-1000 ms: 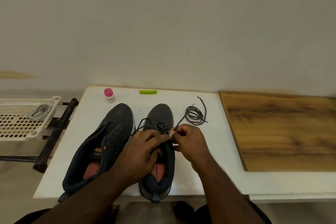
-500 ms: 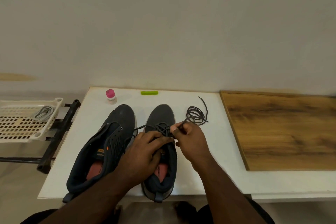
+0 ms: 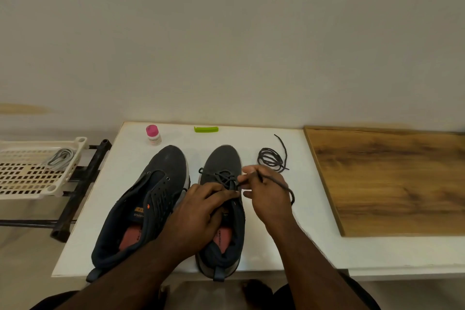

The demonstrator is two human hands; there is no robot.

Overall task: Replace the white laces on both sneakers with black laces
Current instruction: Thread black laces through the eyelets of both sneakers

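Note:
Two dark grey sneakers stand side by side on the white table (image 3: pixel 312 229), toes away from me. The left sneaker (image 3: pixel 151 194) has empty eyelets. The right sneaker (image 3: pixel 224 161) carries a black lace (image 3: pixel 221 176) through its front eyelets. My left hand (image 3: pixel 201 216) rests over the right sneaker's opening, its fingertips at the eyelets. My right hand (image 3: pixel 269 194) pinches one end of that lace, which trails over the back of the hand. A second black lace (image 3: pixel 273 158) lies coiled to the right of the sneakers. The white laces (image 3: pixel 60 156) lie in a basket.
A cream plastic basket (image 3: pixel 30 184) sits on a black metal rack (image 3: pixel 85 181) left of the table. A small pink-capped bottle (image 3: pixel 153 134) and a green clip (image 3: pixel 206 129) lie near the table's far edge. A wooden board (image 3: pixel 392 181) covers the right side.
My right hand has pulled the lace end up and to the right, away from the eyelets; the lace now drapes over that hand. My left hand has stayed on the right sneaker.

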